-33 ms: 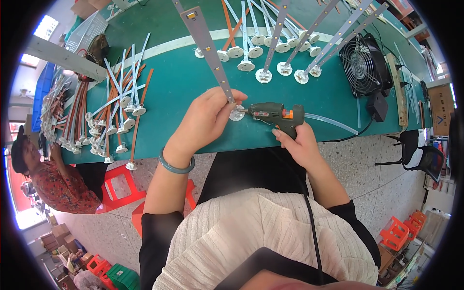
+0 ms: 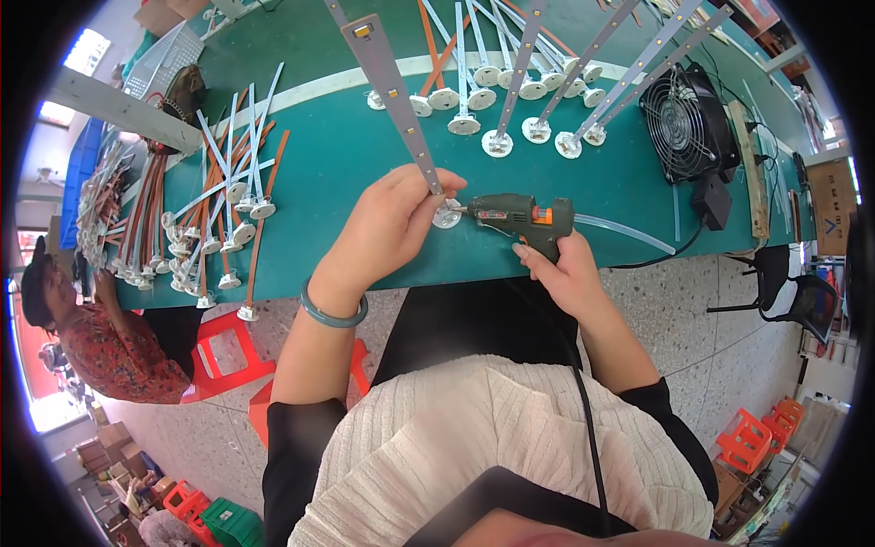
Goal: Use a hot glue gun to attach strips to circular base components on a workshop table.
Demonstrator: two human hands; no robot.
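My left hand [image 2: 390, 223] pinches the lower end of an upright LED strip [image 2: 394, 96], a grey bar dotted with small yellow LEDs. Its foot meets a round white base [image 2: 447, 214] on the green table. In my right hand [image 2: 567, 271] is a dark green glue gun [image 2: 519, 214] with an orange trigger, gripped by its handle. The gun's nozzle points left and reaches the white base beside my left fingertips; whether it touches cannot be made out. A clear glue stick [image 2: 629, 232] trails from the gun's rear.
Several LED strips on round bases [image 2: 498, 143] stand beyond my hands, with more lying behind. A black fan [image 2: 679, 123] and a black power adapter [image 2: 712, 201] sit at the right. Strips with bases [image 2: 228, 196] are heaped at the left, where another person [image 2: 109, 351] sits.
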